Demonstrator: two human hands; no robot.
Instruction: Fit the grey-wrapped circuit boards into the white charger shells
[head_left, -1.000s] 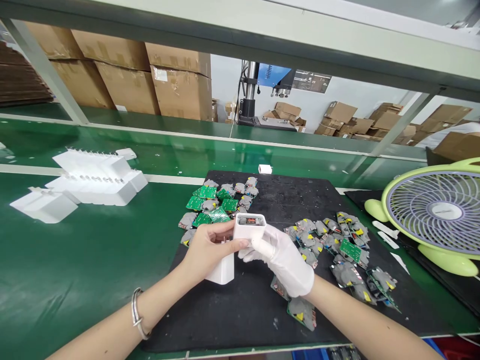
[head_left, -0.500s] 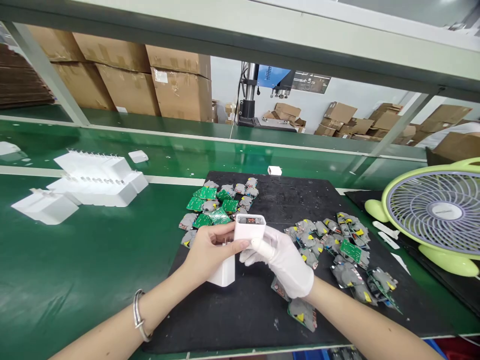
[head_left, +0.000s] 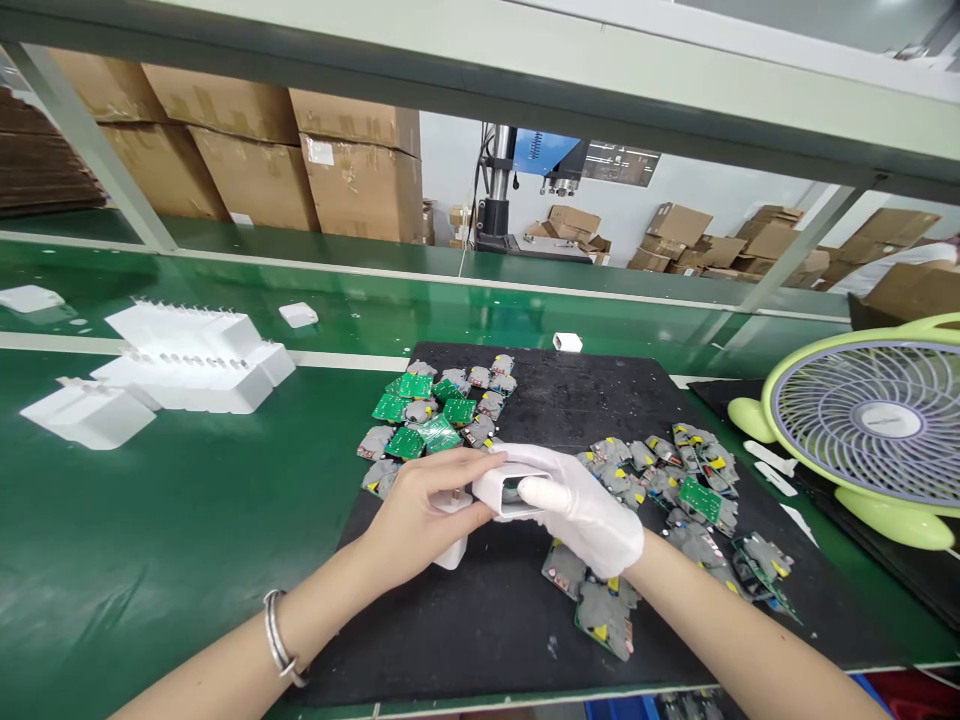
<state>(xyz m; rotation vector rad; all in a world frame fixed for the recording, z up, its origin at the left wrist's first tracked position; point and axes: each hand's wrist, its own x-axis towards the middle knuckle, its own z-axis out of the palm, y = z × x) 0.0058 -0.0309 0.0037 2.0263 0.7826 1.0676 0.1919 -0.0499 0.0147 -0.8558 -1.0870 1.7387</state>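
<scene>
My bare left hand pinches a white plastic charger housing by its left side, tilted so that its open end faces me. A second white piece with metal prongs sits below that palm, partly hidden by my fingers. My right hand, in a white glove, grips the housing from the right. Its thumb presses at the opening, where something dark shows inside. Circuit boards with grey potting and yellow patches lie on the black mat just below my right wrist.
More boards lie in a left pile and a right pile. White housings with prongs are stacked at left. Single white housings lie behind the mat. A green fan stands at right, and a shelf beam crosses above.
The housing has tipped from upright so its opening faces me. My right thumb has moved from its side to the opening. Loose white pieces at the back have shifted slightly right.
</scene>
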